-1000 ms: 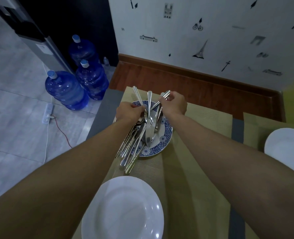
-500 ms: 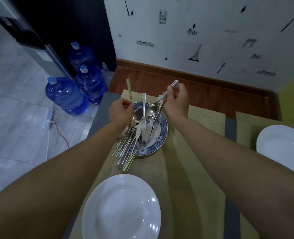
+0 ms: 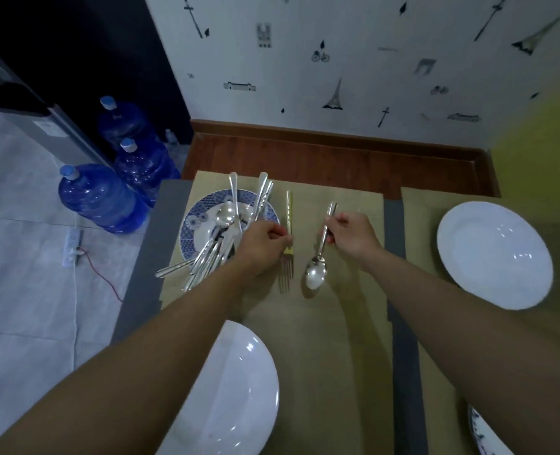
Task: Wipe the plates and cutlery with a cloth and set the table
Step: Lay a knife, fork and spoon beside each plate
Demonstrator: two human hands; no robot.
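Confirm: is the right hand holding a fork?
No, the right hand grips a spoon; the left hand holds the fork.

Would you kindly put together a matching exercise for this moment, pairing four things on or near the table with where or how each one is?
Things:
1. fork
2. spoon
3. blue-patterned plate
4. water bottles

Places or states:
A. standing on the floor, left of the table
B. held by the right hand
C. piled with cutlery
D. held by the left hand

Right pairs: 1-D, 2-B, 3-C, 4-A.
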